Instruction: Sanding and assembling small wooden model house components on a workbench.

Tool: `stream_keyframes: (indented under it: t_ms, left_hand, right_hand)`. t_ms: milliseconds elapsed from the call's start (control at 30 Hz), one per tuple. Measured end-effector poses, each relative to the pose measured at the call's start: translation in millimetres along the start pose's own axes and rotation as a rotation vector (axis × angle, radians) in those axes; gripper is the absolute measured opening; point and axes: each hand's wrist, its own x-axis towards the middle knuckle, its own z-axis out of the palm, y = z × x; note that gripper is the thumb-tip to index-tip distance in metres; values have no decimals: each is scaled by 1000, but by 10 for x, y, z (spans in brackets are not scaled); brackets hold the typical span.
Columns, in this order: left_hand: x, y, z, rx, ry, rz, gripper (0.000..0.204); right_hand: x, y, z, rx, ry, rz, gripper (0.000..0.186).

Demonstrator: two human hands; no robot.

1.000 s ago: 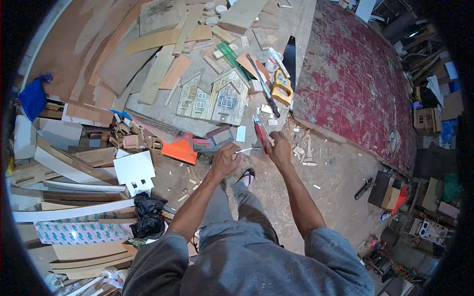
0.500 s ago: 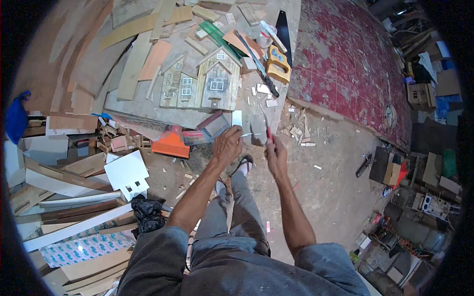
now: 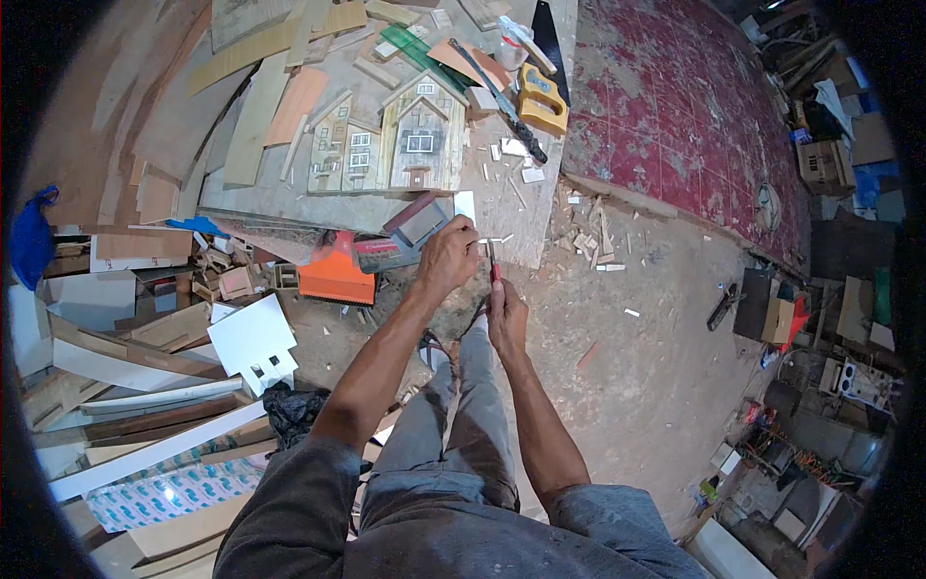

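At the near edge of the worktable point(image 3: 318, 207), my left hand point(image 3: 449, 256) pinches a thin white strip point(image 3: 489, 240) that sticks out to the right of its fingers. My right hand point(image 3: 506, 314) is wrapped round a red-handled knife point(image 3: 495, 270), whose blade points up against the strip. Just beyond my left hand lie a small grey block with a reddish edge point(image 3: 417, 222) and a white rectangular piece point(image 3: 465, 205). Farther back, two joined wooden model house fronts point(image 3: 420, 145) with small white windows lie flat.
A yellow-handled saw point(image 3: 543, 96), a dark long tool point(image 3: 497, 101) and wood offcuts point(image 3: 260, 121) cover the table's far part. An orange box-like thing point(image 3: 338, 277) stands under the near edge. Boards point(image 3: 154, 391) pile up at left; a worn red panel point(image 3: 675, 125) lies right.
My right hand has moved left and slightly down, bringing the knife blade from beside the strip onto it. My left hand still pinches the strip, a little higher in view.
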Motion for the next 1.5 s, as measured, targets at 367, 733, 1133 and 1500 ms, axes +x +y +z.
stream_keyframes:
  t_ms: [367, 733, 1133, 1500]
  left_hand:
    - [-3, 14, -8, 4, -40, -43, 11]
    - [20, 34, -14, 22, -59, -105, 12]
    - [74, 44, 38, 77, -69, -164, 11]
    - [100, 141, 0, 82, -97, -223, 12]
  right_hand:
    - [-59, -36, 96, -25, 34, 26, 37]
    - [-6, -77, 139, -240, 15, -14, 33]
    - [53, -83, 174, -328, 1, -11, 32]
    - [103, -67, 240, -432, 12, 50, 32]
